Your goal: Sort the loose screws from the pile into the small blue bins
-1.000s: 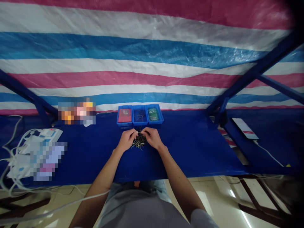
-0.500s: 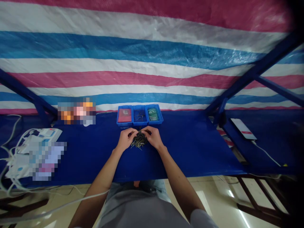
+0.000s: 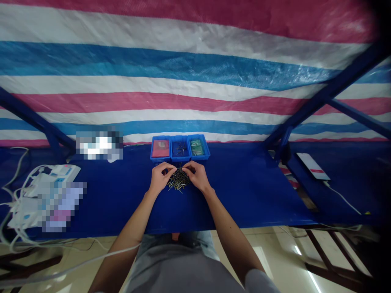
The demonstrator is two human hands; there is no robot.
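Observation:
A heap of small dark screws (image 3: 179, 181) lies on the blue table (image 3: 244, 191). My left hand (image 3: 160, 178) rests at the heap's left side and my right hand (image 3: 197, 176) at its right side. Both hands have their fingertips pinched together over the far edge of the heap, on something too small to name. Just behind the heap stand three joined blue bins: the left bin (image 3: 160, 148) holds a red packet, the middle bin (image 3: 180, 149) a few screws, the right bin (image 3: 197, 147) green pieces.
A phone (image 3: 313, 166) with a cable lies on a second table at right. White devices and cables (image 3: 39, 183) sit at the far left. Blue frame bars (image 3: 305, 108) slant up at both sides, and a striped tarp hangs behind.
Both hands have lifted their fingertips a little toward the far edge of the heap, and the thumbs and forefingers now meet in pinches above it.

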